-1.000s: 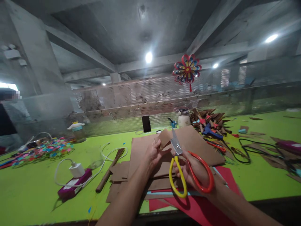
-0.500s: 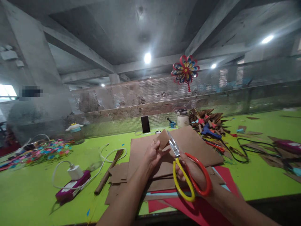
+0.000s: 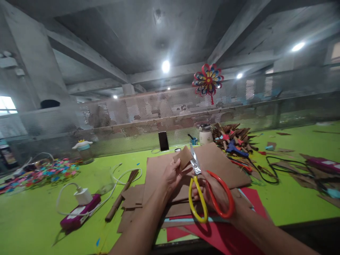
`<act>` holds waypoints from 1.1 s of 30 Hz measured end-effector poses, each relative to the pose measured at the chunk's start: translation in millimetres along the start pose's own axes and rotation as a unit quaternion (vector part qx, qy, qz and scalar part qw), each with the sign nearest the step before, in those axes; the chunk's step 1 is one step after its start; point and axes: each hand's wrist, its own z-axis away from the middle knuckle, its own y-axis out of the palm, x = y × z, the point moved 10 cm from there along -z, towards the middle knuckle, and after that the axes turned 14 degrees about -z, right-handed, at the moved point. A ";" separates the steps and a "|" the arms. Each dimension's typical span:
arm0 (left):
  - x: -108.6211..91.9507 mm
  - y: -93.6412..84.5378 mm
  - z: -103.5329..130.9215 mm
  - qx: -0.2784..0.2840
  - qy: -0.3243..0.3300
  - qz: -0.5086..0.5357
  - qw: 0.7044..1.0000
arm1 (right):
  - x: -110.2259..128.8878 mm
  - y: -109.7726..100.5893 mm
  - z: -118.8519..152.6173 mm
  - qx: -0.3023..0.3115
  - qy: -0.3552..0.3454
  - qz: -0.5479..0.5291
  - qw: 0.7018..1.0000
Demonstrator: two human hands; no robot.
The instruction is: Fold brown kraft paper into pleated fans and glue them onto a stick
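- My left forearm (image 3: 146, 221) and right forearm (image 3: 262, 228) run in from the bottom edge, which cuts them off.
- Red paper (image 3: 225, 235) lies beneath my right forearm, partly covered and cropped below.
- My right hand (image 3: 211, 193) is closed round the handles of the scissors (image 3: 196, 165); which fingers pass through the loops I can't make out.
- The scissors sit in front of me, above the brown layers, long axis running away from me: loops towards my body, yellow at left, red at right, blades pointing forward and leaning slightly left.
- My left hand (image 3: 172, 174) pinches a small brown piece (image 3: 183, 156) between thumb and fingers, left of the blades. It slants up and away to the right, its lower part hidden by my fingers; whether the blades touch its edge I can't tell.
- Under both hands lies a large brown sheet (image 3: 225, 170), its middle covered by them.
- To the left on the green desk (image 3: 32, 216), a brown paper roll (image 3: 120, 200) points away and rightward, beside stacked brown pieces (image 3: 132, 196).
- Further off stand a dark phone (image 3: 163, 141) and a pale jar (image 3: 205, 135).
- Behind them, a perforated screen (image 3: 132, 138) blurs whatever is beyond.
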 end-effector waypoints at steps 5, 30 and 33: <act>2.3 -0.8 -0.5 0.001 -0.006 0.003 1.000 | 5.1 -4.4 -2.0 -0.006 -0.015 0.007 1.000; 7.5 -1.1 0.2 0.019 -0.017 -0.020 0.999 | 25.0 -5.1 4.3 -0.009 -0.075 0.069 0.995; 8.5 -1.5 1.0 0.015 -0.022 -0.024 0.999 | 28.0 -9.1 3.5 -0.024 -0.082 0.086 0.993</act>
